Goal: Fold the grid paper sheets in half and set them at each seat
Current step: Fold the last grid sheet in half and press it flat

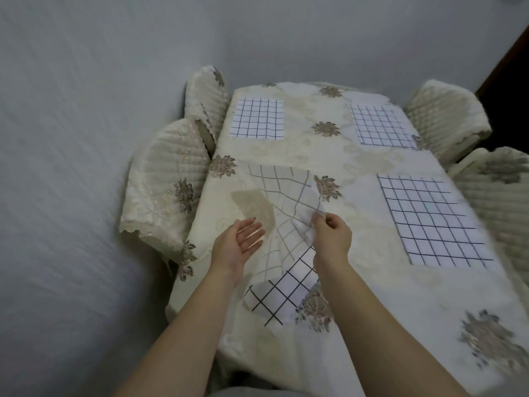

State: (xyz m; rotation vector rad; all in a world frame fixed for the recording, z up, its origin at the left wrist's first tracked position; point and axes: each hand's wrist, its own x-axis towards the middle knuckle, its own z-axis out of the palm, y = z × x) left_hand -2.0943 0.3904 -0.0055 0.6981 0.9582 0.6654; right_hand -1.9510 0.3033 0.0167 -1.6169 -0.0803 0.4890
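Nearest, two bare forearms reaching in over the cloth-covered surface (357, 325). Between them, a grid sheet (279, 293) lifted and bent, lower part lying on the cloth, upper part curled up and blurred. Right hand (332, 233) pinching the raised edge of that sheet between thumb and fingers. Left hand (243, 239) spread flat, palm up, fingers beside the sheet's left side; whether touching, cannot tell.

Farther right, a folded sheet (432, 222) flat at the near right seat, beside a quilted chair (498, 190). Beyond, another sheet (382, 126) at the far right, next to a second chair (446, 116). Far left, a third sheet (257, 118) lying flat, by two more chairs (169, 190) along the left edge. Grey wall (86, 110) behind.
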